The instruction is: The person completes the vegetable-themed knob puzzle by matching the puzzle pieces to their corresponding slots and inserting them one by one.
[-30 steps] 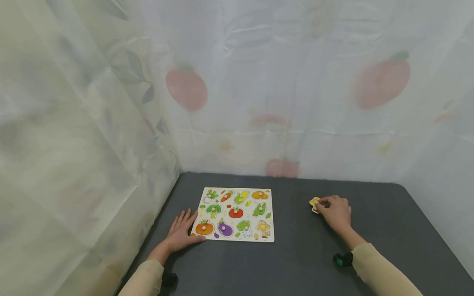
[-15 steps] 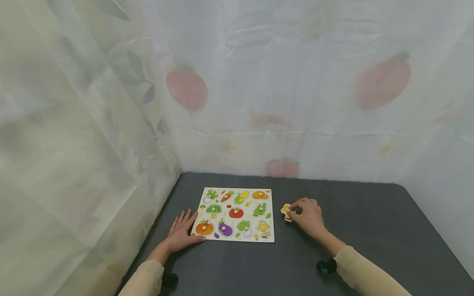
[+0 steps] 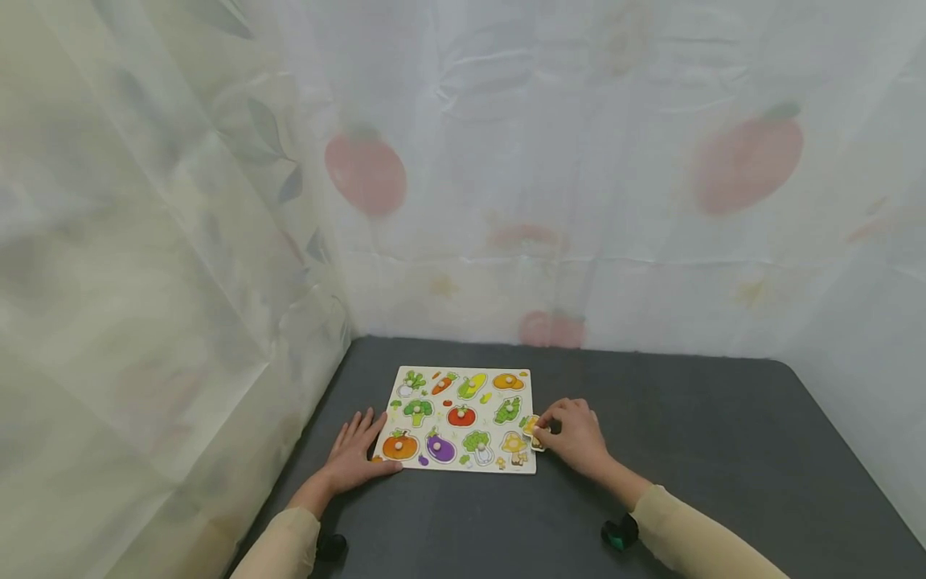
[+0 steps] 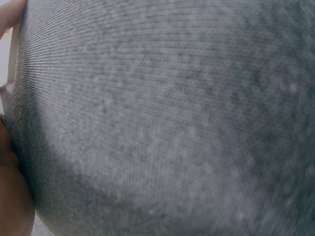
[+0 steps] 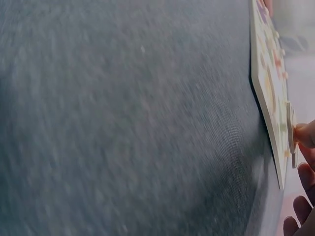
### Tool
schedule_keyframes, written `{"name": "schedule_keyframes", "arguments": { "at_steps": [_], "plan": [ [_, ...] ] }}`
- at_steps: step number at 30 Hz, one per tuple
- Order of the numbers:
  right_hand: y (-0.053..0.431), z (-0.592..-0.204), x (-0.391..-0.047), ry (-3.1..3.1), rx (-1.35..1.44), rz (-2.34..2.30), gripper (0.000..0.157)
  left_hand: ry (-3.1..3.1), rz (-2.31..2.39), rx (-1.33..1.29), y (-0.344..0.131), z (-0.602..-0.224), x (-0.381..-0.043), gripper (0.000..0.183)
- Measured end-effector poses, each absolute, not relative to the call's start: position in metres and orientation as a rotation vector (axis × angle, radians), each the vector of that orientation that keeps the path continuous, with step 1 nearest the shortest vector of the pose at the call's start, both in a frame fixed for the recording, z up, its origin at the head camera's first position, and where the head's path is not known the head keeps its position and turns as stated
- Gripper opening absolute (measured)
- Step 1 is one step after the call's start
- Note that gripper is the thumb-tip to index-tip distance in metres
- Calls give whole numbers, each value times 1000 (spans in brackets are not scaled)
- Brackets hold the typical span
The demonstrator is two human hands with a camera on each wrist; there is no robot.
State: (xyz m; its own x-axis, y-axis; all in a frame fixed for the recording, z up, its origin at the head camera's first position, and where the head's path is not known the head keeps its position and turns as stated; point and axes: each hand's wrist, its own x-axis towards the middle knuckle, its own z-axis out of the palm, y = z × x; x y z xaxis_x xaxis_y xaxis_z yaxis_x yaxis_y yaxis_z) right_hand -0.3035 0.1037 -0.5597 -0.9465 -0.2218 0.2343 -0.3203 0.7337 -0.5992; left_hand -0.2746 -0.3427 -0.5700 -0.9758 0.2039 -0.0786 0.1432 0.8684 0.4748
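A cream wooden puzzle board (image 3: pixel 494 430) with vegetable pieces lies on the dark table. My right hand (image 3: pixel 575 434) pinches a yellow mushroom puzzle piece (image 3: pixel 530 425) between thumb and fingertips. The piece overlaps the board's right edge in the head view. Seen from the right wrist, this thin piece (image 5: pixel 290 123) is tilted close over the board's face, fingers (image 5: pixel 306 133) on its near side. On the board's lower right shows a mushroom picture (image 3: pixel 514 445) without a knob. My left hand (image 3: pixel 353 458) rests spread at the board's lower left corner, thumb along the front edge.
Knobbed pieces sit in the board, among them a tomato (image 3: pixel 461 416), an eggplant (image 3: pixel 440 447) and a pumpkin (image 3: pixel 400 445). A dark grey cloth covers the table (image 3: pixel 694 418). Pale printed curtains (image 3: pixel 463 161) hang behind it and along the left side.
My right hand has carried the mushroom piece leftward and nearer to me, from the right part of the table to the board's right edge. The left hand and the board have stayed put.
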Motion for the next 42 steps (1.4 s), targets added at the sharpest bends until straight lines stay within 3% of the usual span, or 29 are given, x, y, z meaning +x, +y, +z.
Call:
{"name": "schedule_keyframes", "arguments": {
  "at_steps": [21,42],
  "plan": [
    [76,-571,-296,-2790,537,1011,13,2969,805,321,-351,-592,-280,115],
    [69,-576,-294,-2768,577,1003,14,2942,818,301,-351,-590,-281,116]
  ]
}}
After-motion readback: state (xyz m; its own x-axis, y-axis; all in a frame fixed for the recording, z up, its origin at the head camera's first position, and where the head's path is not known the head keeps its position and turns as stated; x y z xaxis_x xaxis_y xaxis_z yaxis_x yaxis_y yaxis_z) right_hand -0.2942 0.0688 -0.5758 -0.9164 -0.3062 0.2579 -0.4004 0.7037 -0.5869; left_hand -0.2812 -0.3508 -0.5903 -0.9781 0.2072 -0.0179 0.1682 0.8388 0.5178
